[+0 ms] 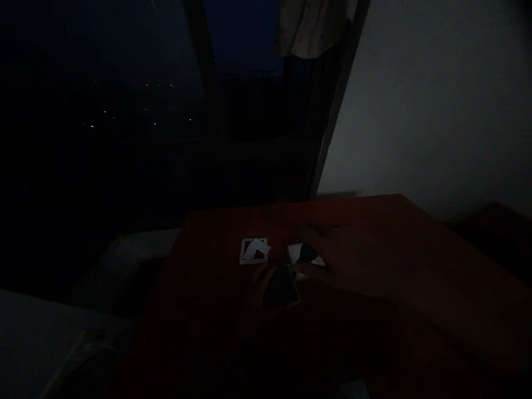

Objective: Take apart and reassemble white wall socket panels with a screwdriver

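Red table point(353, 213), very dark. Right hand point(343, 252) at two o'clock from the panel, thumb and fingers either side of a white piece point(294, 252); cannot tell if clamped. Left hand point(256, 293), nine o'clock, appears clamped on the dark, pale-edged panel point(282, 286). White square frame point(241, 253) at eleven o'clock, pale strips point(261, 245) across it. Step, judged: handling panel and white piece side by side; next move calls for steady panel, careful edge alignment.
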A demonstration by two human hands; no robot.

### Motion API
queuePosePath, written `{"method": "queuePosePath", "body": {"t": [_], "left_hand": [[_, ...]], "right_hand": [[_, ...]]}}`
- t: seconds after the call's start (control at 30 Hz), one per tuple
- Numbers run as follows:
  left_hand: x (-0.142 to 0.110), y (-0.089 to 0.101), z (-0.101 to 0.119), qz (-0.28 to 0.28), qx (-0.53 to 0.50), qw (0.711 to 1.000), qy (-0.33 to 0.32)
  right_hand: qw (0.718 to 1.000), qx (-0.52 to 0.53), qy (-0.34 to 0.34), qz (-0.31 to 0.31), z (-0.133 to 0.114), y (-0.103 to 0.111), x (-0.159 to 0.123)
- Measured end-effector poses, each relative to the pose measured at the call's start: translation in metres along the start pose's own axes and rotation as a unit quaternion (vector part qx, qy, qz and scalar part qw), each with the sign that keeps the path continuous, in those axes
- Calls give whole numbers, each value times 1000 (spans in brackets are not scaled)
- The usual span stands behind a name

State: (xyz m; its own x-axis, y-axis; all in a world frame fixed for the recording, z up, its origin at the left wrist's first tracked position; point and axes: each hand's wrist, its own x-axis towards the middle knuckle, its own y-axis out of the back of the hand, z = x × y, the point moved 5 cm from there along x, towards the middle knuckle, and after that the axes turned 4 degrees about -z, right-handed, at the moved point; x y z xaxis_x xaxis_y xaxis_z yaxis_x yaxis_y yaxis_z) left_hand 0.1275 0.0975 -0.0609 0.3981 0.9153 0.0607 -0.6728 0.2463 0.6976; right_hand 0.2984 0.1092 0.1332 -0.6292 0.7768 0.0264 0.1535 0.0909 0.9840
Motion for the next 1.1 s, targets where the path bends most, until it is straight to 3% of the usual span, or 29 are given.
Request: {"method": "queuePosePath", "body": {"t": [0.1, 0.33, 0.53, 0.67, 0.83, 0.97, 1.1], "left_hand": [[0, -1, -3, 6, 14, 1000, -2], [1, 1, 0, 1, -3, 1000, -10], [0, 0, -4, 5, 16, 1000, -5], [1, 2, -2, -15, 17, 1000, -9], [9, 15, 24, -21, 56, 998, -26], [21, 21, 52, -16, 150, 988, -41], [34, 18, 68, -62, 263, 961, -58]], "right_hand": [[1000, -13, -6, -10, -1, -3, 4], [994, 73, 77, -31, -6, 0, -1], [1000, 6, -1, -19, -1, -1, 4], [995, 76, 60, -17, -3, -2, 4], [986, 134, 96, -19, 2, 4, -3], [988, 147, 50, 8, 15, 9, -14], [988, 151, -8, 24, 32, 6, -30]]}}
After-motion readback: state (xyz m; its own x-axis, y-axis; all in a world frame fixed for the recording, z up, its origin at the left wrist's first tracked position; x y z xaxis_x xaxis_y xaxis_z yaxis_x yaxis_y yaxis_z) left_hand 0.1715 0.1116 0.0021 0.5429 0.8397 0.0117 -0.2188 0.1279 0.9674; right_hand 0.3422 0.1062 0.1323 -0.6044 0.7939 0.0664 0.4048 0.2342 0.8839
